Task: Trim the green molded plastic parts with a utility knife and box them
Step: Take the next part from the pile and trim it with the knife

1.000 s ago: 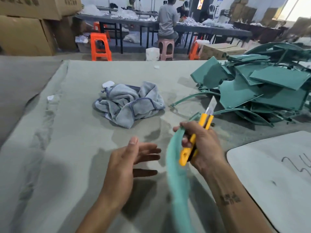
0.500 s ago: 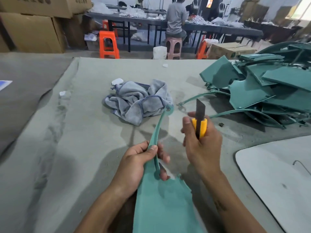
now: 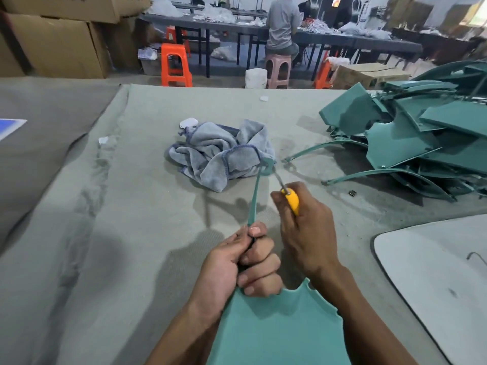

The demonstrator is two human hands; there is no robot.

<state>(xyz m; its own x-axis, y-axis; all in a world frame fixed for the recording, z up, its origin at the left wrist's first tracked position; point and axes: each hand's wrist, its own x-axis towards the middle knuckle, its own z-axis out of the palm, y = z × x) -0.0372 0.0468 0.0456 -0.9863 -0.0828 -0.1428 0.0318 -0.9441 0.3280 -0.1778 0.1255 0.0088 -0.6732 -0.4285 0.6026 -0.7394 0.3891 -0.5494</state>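
Note:
A green molded plastic part (image 3: 274, 330) lies between my arms, its flat body near me and a thin curved arm rising away to a small ring end. My left hand (image 3: 242, 264) is wrapped around that thin arm near its base. My right hand (image 3: 305, 233) grips a yellow utility knife (image 3: 291, 198), and the blade tip touches the ring end of the part. A heap of more green parts (image 3: 421, 138) lies at the right of the table.
A crumpled grey towel (image 3: 221, 154) lies just beyond the part's tip. A white board (image 3: 434, 280) rests at the near right. Cardboard boxes (image 3: 58, 40), orange stools (image 3: 175, 64) and a seated person (image 3: 283, 25) are beyond the table's far edge.
My left hand went from open to gripping the part's thin arm. The knife tilted from upright toward the left, and its blade now meets the ring end.

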